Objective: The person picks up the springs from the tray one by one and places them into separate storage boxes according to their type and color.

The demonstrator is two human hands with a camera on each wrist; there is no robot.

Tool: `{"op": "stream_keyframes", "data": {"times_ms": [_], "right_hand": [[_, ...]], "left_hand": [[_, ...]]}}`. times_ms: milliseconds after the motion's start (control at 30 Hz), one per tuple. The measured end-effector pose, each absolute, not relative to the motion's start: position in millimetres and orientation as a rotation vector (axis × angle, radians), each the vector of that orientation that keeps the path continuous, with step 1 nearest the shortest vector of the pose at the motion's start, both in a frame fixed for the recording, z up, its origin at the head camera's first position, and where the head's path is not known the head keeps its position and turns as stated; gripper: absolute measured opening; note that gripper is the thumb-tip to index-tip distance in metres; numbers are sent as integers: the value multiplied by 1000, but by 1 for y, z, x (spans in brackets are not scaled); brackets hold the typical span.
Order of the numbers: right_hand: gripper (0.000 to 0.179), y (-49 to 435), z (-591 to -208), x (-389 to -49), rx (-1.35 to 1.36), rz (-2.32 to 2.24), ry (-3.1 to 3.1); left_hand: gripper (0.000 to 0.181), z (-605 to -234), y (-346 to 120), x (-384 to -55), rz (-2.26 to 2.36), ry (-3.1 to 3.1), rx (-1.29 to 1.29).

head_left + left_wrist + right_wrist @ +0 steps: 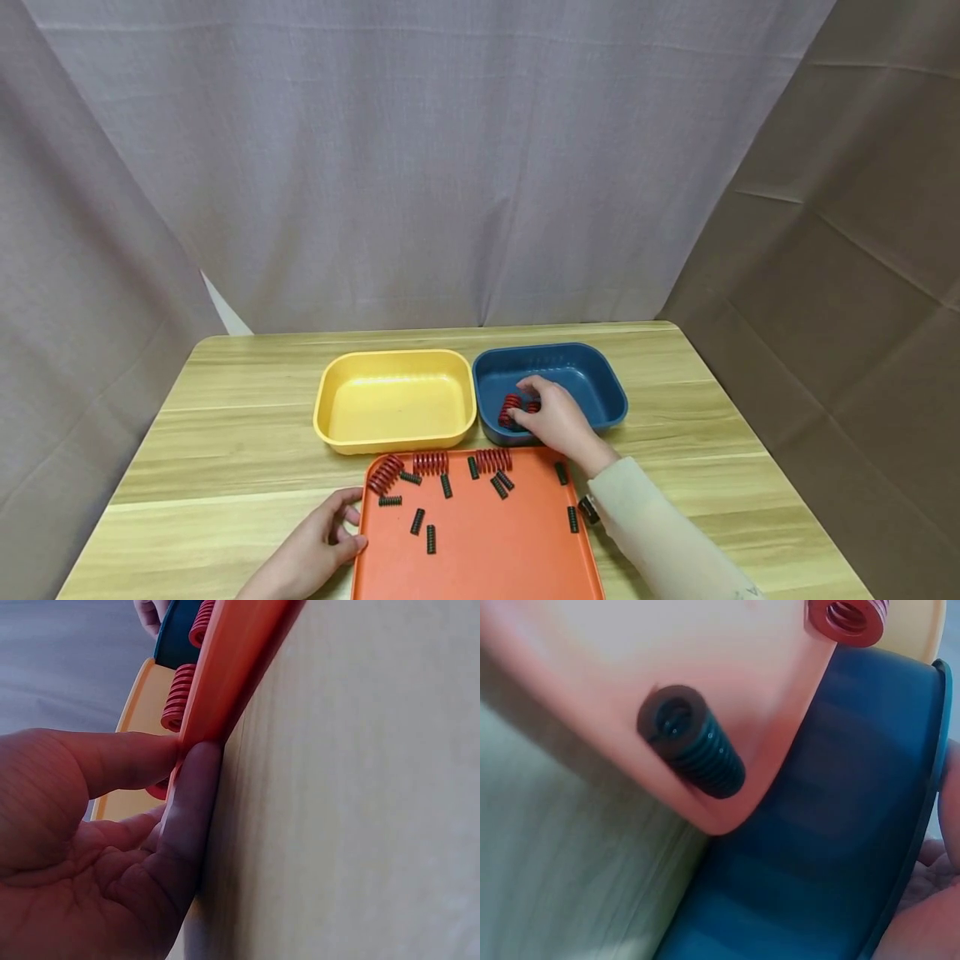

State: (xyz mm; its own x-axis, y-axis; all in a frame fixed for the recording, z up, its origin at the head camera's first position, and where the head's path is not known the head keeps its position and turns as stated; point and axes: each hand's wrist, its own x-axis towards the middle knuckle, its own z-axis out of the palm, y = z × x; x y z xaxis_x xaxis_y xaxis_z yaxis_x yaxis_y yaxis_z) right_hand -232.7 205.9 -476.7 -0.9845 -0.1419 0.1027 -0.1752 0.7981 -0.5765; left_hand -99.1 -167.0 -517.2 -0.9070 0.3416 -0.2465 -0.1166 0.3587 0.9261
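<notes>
My left hand [315, 537] grips the left rim of an orange tray [487, 550], pinching it between thumb and fingers in the left wrist view. Several red coil springs [493, 460] lie along the tray's far edge. Smaller dark green springs [431, 539] are scattered over the tray. My right hand [558, 421] reaches into a blue bin [592, 392], its thumb overlapping a red spring [509, 408] near the front wall. More red shows beneath the hand; whether the fingers hold a spring is unclear. The right wrist view catches only part of that hand, at its right edge.
A yellow bin [393, 408] stands left of the blue one, behind the tray. Everything rests on a wooden table [225, 417]. Grey curtains [450, 167] hang behind and at the sides. A small dark object [588, 510] is beside the right sleeve.
</notes>
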Motion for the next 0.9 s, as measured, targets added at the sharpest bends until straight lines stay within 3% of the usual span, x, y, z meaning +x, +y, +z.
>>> {"op": "stream_keyframes", "data": {"times_ms": [300,600,900], "right_hand": [[39,211,-467,-215,371,1067,-2810],[43,228,-453,-178,502,1192,-2773],[51,255,-468,-154,499,1216,-2907]], "left_hand": [[63,-517,-168,-99,1573,2215,190],[62,-515,-168,-99,1575,2222,194],[62,-517,-167,-100,1583,2215,207]]}}
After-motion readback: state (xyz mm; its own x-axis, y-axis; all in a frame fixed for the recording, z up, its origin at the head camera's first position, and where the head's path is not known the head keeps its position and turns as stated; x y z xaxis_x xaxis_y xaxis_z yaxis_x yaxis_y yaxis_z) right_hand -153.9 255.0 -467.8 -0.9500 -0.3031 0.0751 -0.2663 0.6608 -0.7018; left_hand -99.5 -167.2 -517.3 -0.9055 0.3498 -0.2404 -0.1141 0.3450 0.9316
